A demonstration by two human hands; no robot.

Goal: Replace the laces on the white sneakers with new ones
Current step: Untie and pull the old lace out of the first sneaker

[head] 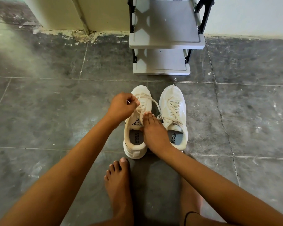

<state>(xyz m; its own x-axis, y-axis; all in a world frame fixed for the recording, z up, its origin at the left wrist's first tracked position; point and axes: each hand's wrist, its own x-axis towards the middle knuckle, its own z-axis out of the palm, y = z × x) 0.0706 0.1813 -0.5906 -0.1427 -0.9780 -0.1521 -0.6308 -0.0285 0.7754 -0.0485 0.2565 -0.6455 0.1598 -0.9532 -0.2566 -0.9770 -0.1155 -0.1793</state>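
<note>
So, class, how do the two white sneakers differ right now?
The left sneaker has its lace pulled loose, pinched by the left hand; the right sneaker is laced up. The right hand rests on the left sneaker's tongue; the right sneaker's is untouched. Both are white.

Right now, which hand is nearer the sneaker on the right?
Right. The right hand rests on the left-side sneaker, close beside the right-side sneaker; the left hand pinches a lace over the left-side sneaker's far edge.

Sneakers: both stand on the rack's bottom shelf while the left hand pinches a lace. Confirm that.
Wrong place. The head view shows both sneakers on the floor in front of the rack, not on it; the left hand does pinch a lace.
</note>
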